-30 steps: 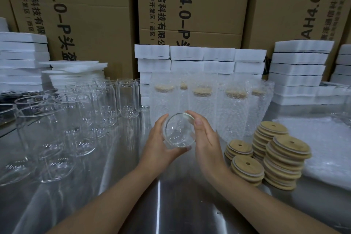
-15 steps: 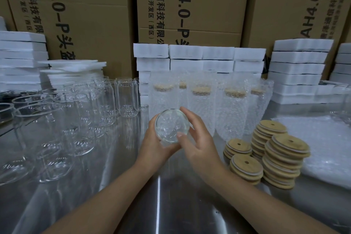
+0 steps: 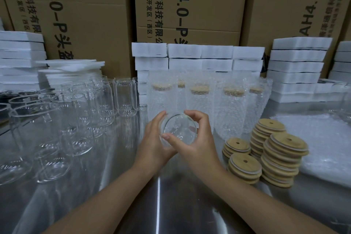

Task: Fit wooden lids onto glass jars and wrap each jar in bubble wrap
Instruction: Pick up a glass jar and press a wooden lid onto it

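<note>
Two hands hold one glass jar (image 3: 179, 129) above the steel table (image 3: 157, 205), in the middle of my view. The jar is tipped so that a round end faces the camera; I cannot tell whether it is the mouth or the base. The left hand (image 3: 152, 146) curls round the jar's side from the left. The right hand (image 3: 201, 144) grips it from the right, thumb across the near edge and forefinger hooked over the top.

Just right of the hands I see four stacks of wooden lids (image 3: 284, 144) on the table, each top lid showing a small hole. Beyond them lies a sheet of bubble wrap (image 3: 326, 142). Behind the hands stands a row of wrapped jars (image 3: 199, 104), upright, their lids showing through the wrap. To the left is a crowd of bare jars (image 3: 76, 116). White foam blocks (image 3: 197, 57) and cardboard boxes (image 3: 190, 5) fill the back.
</note>
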Action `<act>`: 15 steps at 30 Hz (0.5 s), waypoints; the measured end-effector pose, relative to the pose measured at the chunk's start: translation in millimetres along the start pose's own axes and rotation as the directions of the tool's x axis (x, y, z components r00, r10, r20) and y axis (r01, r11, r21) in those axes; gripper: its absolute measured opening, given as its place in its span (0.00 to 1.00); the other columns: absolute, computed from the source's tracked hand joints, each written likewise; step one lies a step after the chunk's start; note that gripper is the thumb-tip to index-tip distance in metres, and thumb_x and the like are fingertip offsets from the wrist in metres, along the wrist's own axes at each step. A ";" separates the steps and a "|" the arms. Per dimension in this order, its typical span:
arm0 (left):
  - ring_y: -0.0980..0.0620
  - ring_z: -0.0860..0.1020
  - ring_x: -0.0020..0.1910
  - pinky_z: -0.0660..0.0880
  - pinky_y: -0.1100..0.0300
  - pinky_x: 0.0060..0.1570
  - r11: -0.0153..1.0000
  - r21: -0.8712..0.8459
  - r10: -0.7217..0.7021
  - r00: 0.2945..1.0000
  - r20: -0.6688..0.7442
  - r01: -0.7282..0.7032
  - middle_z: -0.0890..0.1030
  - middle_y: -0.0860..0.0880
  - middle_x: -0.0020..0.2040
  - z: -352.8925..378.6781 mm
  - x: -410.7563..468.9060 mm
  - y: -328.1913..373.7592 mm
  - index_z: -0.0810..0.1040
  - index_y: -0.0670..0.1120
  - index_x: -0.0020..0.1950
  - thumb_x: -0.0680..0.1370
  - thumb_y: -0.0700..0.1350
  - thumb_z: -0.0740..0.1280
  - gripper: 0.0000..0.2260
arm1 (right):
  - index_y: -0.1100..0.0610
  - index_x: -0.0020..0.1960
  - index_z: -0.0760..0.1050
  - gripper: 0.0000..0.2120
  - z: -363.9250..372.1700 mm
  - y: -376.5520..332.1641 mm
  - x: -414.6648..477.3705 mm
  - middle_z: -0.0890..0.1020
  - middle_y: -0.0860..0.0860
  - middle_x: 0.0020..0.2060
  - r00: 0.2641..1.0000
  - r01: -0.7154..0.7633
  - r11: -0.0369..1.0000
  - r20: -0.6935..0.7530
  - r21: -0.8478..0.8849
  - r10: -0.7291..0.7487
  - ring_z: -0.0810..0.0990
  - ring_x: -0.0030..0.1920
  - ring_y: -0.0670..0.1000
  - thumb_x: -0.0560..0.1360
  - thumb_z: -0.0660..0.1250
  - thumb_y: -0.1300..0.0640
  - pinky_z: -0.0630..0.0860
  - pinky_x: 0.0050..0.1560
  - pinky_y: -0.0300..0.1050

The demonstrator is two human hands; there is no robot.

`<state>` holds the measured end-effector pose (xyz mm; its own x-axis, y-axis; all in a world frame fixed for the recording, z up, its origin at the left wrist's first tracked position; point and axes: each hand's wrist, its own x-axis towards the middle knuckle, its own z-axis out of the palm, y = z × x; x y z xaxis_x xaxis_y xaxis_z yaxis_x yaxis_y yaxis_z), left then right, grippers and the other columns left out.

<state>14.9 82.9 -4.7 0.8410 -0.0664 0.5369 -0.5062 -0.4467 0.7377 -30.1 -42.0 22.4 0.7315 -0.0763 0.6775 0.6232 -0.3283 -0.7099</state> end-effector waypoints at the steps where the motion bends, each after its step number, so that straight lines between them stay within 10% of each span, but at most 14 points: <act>1: 0.61 0.68 0.66 0.66 0.64 0.61 1.000 -0.012 0.004 1.000 -0.003 -0.004 0.67 0.55 0.72 0.0 0.3 1.8 0.60 0.63 0.71 0.64 0.55 0.74 0.39 | 0.40 0.57 0.65 0.28 -0.3 -0.9 0.1 0.72 0.41 0.56 1.000 -0.005 1.000 0.006 0.014 0.005 0.71 0.62 0.43 0.62 0.73 0.38 0.71 0.63 0.45; 7: 0.55 0.77 0.60 0.75 0.50 0.61 0.970 -0.241 -0.062 0.996 -0.061 0.045 0.76 0.55 0.60 1.2 -0.7 11.3 0.68 0.73 0.58 0.54 0.65 0.76 0.34 | 0.40 0.64 0.63 0.23 -1.6 0.1 2.6 0.70 0.44 0.64 0.998 -0.053 0.988 0.029 0.147 0.049 0.68 0.68 0.43 0.71 0.57 0.35 0.67 0.68 0.52; 15: 0.44 0.84 0.49 0.79 0.52 0.50 0.755 -0.581 -0.336 0.940 0.054 0.303 0.83 0.48 0.51 -1.8 2.7 19.4 0.74 0.50 0.62 0.60 0.64 0.77 0.36 | 0.38 0.59 0.64 0.13 -1.8 2.8 2.8 0.71 0.40 0.62 0.992 -0.098 0.993 0.084 0.064 0.092 0.67 0.66 0.39 0.74 0.55 0.40 0.66 0.68 0.44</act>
<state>7.0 75.7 11.9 0.9712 0.0389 0.2352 -0.2384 0.1609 0.9578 -26.9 -44.8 22.7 0.8064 -0.0271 0.5908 0.5653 -0.2579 -0.7835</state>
